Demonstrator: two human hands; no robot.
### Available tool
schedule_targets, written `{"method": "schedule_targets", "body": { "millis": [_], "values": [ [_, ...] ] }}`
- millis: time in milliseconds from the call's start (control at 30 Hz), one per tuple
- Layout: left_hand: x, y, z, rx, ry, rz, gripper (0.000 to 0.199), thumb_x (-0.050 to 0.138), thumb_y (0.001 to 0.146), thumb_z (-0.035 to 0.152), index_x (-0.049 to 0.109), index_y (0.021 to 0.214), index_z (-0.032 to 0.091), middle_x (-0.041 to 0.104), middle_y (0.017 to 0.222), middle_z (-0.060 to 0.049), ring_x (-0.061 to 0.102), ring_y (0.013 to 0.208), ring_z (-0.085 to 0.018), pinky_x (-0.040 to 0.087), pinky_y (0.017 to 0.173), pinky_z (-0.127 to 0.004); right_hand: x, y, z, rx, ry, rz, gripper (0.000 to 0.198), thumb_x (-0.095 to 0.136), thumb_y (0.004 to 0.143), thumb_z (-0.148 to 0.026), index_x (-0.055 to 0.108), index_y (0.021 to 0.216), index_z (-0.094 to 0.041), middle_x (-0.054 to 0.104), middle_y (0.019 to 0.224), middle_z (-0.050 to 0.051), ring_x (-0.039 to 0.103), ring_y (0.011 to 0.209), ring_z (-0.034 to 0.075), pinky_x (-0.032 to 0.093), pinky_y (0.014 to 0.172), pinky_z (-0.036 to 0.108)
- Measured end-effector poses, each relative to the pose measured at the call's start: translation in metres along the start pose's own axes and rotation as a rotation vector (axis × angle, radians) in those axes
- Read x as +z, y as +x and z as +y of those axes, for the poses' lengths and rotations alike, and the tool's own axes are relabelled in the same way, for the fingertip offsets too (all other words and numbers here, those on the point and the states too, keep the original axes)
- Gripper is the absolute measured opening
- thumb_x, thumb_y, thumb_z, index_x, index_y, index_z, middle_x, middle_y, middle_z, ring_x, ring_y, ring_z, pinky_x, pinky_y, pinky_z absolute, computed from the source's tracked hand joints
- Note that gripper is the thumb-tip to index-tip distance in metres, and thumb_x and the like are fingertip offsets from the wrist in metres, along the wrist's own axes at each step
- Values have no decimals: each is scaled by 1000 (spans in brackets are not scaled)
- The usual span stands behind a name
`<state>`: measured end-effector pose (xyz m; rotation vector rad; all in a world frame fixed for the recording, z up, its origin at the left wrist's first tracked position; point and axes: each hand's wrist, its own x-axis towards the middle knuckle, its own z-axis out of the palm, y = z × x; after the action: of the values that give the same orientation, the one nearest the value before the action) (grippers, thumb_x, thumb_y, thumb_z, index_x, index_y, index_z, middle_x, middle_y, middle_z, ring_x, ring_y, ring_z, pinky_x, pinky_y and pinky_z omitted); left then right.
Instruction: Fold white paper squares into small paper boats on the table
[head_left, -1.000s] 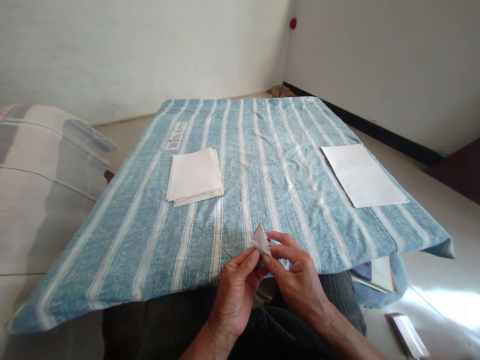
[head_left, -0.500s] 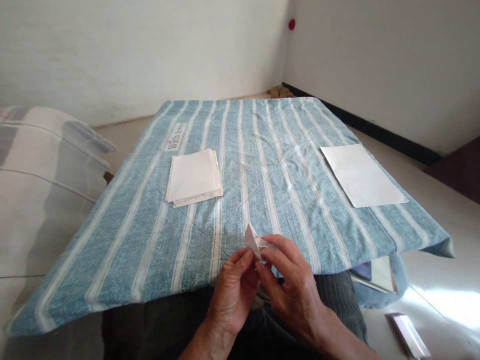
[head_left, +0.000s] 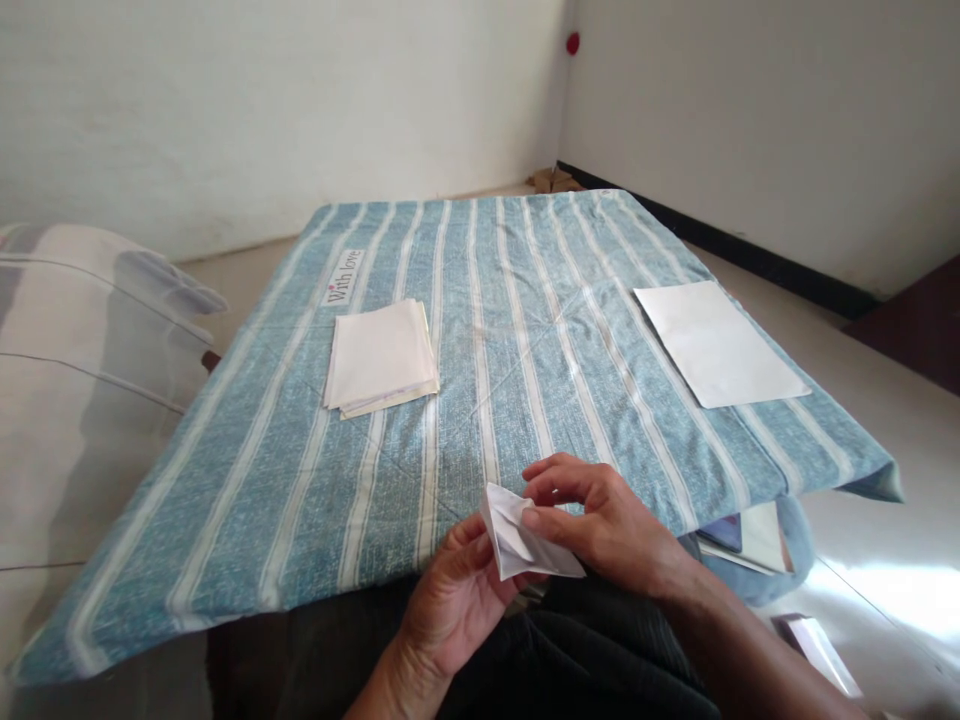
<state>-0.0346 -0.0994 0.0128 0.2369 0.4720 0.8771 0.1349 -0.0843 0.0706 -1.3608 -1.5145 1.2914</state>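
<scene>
A small piece of folded white paper is held between my two hands, just above the near edge of the table. My left hand grips it from the left, thumb along its side and the other fingers partly hidden beneath. From the right, my right hand pinches its upper edge, with the thumb on the near face and the fingers curled behind. The paper's folds stand partly apart, showing an opening between the layers.
A striped blue cloth covers the table. On it lie a stack of paper sheets at left and a larger white sheet at right. A blue stool holding papers and a phone-like object stands under the right edge.
The folded paper has turned and now shows a broader, opened face. My right hand has shifted up and right, its thumb now on the paper's upper edge.
</scene>
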Motion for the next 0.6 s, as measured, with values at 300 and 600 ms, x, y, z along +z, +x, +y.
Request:
{"method": "schedule_targets", "body": {
  "millis": [300, 600],
  "values": [
    [-1, 2, 0, -33, 9, 26, 27, 84, 66, 22, 76, 90, 16, 77, 87, -5, 70, 77, -16, 56, 72, -23, 8, 8, -5, 74, -142, 8, 12, 65, 71, -9, 63, 60, -16, 65, 79, 1, 55, 62, 10, 44, 61, 24],
    [-3, 2, -2, 53, 48, 135, 21, 85, 64, 25, 77, 82, 19, 76, 81, -1, 68, 73, -13, 54, 72, -20, 17, 3, -5, -98, -400, 137, 16, 60, 71, -3, 59, 61, -15, 63, 75, 2, 52, 66, 12, 38, 59, 25]
  ]
}}
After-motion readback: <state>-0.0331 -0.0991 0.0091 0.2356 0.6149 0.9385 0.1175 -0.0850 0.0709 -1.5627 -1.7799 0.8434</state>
